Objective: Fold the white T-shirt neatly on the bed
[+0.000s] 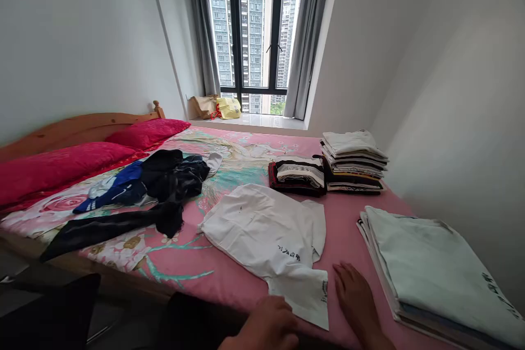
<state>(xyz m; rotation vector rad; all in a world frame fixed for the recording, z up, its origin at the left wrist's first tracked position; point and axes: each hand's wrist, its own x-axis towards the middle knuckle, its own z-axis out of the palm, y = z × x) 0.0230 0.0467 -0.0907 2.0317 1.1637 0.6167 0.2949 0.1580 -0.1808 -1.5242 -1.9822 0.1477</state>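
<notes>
A white T-shirt (pixel 270 238) with small black print lies spread on the pink flowered bedsheet (pixel 192 270) in front of me. My left hand (pixel 266 325) rests at the bed's near edge, fingers curled, touching the shirt's lower hem. My right hand (pixel 355 298) lies flat on the sheet just right of the shirt, fingers stretched forward, holding nothing.
A stack of flat folded pale shirts (pixel 435 273) sits at the right edge. Two piles of folded clothes (pixel 353 161) stand further back. A heap of dark and blue unfolded clothes (pixel 143 186) lies left. Red pillows (pixel 61 167), wooden headboard, window and bags behind.
</notes>
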